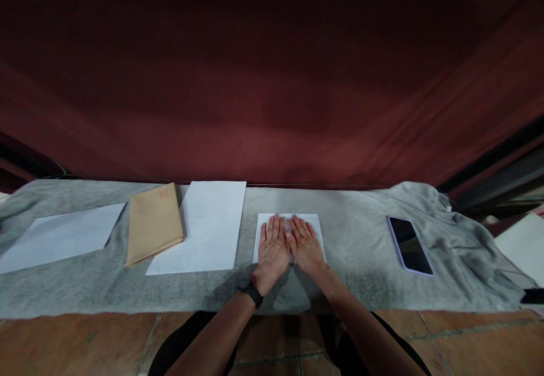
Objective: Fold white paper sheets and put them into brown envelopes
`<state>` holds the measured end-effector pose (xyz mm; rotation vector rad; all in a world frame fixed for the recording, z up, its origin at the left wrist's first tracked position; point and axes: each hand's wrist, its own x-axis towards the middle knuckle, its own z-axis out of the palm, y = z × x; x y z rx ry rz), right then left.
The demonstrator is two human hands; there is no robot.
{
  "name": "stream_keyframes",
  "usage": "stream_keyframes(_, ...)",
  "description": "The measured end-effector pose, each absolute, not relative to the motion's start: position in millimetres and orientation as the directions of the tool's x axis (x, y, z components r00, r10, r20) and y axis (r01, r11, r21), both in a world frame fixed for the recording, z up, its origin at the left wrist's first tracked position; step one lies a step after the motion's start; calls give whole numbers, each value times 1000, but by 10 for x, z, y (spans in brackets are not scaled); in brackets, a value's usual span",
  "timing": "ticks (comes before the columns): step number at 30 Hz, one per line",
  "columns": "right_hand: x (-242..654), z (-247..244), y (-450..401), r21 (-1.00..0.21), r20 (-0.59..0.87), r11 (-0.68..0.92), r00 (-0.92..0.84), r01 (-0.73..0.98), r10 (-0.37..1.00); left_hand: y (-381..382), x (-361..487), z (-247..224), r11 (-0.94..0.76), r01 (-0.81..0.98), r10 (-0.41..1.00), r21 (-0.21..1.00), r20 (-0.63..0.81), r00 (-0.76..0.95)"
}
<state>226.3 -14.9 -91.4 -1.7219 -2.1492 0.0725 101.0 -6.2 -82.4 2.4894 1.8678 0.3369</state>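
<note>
In the head view a white sheet of paper, seemingly folded, lies on the grey cloth in front of me. My left hand rests flat on its left half, fingers stretched out and pointing away from me. Flat on the right half lies my right hand, its fingers extended too. The two thumbs meet near the paper's middle. Much of the sheet is hidden under my palms. A black band circles my left wrist.
Left of my hands, a brown envelope overlaps a stack of white paper. Another white sheet lies farther left. A phone with a purple edge lies to the right. The grey cloth covers the surface; a dark red curtain hangs behind.
</note>
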Motion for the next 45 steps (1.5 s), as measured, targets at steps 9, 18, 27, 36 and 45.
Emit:
stream_keyframes(9,2524,-962,-232,-194,351,168,-92,967,932,-9,852,-795,-195,972,969,130,177,171)
stream_keyframes(18,2730,-986,-273,-181,372,128,-53,975,927,-5,673,-834,-143,982,967,124,227,112)
stream_keyframes(27,2499,-867,-395,-254,311,216,-132,943,941,-204,880,-754,-335,930,926,150,234,296)
stream_keyframes(36,2480,-939,-518,-175,298,251,-192,952,935,-315,887,-839,-331,937,933,107,183,309)
stream_keyframes(45,2678,-976,-517,-93,346,181,-138,979,928,-294,691,-897,-293,951,927,97,272,258)
